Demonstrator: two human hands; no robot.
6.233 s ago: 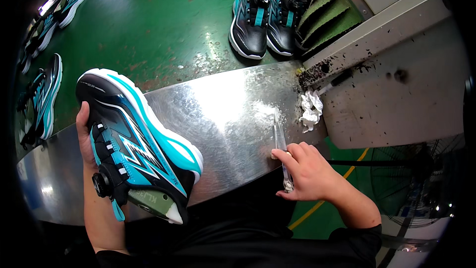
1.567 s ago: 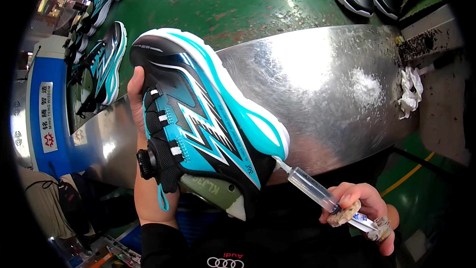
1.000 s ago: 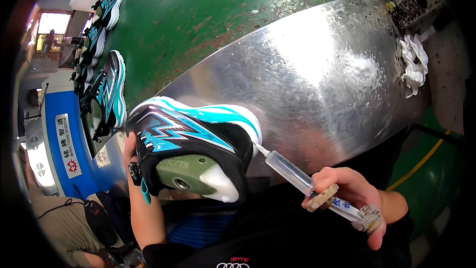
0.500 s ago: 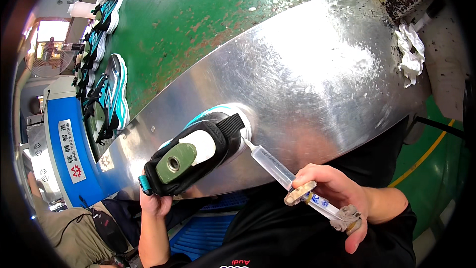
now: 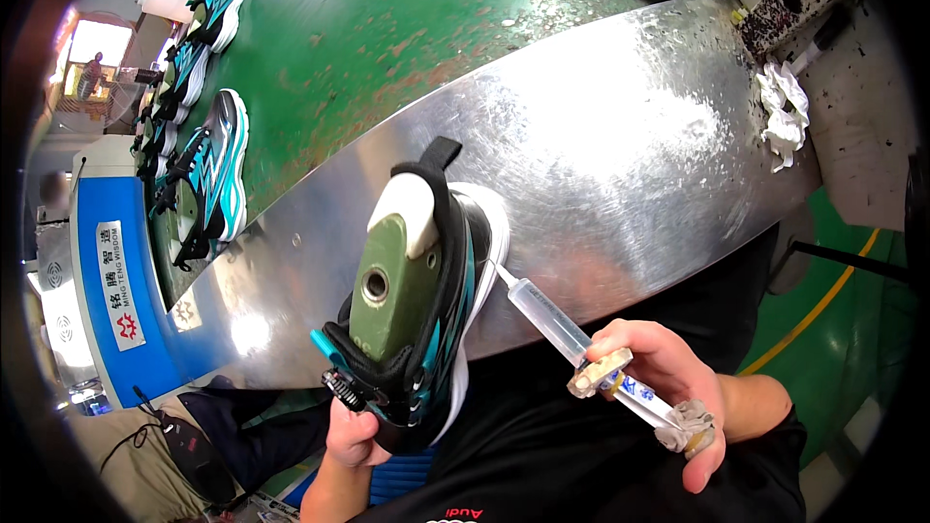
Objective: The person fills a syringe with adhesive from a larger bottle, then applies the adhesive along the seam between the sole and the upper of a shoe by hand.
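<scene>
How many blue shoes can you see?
5, maybe more hidden. One teal-and-black sneaker on a green last is in the left hand. Four teal sneakers sit on the green belt's left edge.

Head-worn fisheye, downward, probably close.

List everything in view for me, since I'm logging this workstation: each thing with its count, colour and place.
shoe on last: one, teal and black, held at the bench's near edge
syringe: one, clear, tip at the shoe's white sole
metal bench: one, silver, centre
rag: one, white, bench's right end
finished shoes: several, teal and black, green belt at left
left hand: under the shoe
right hand: gripping the syringe
</scene>
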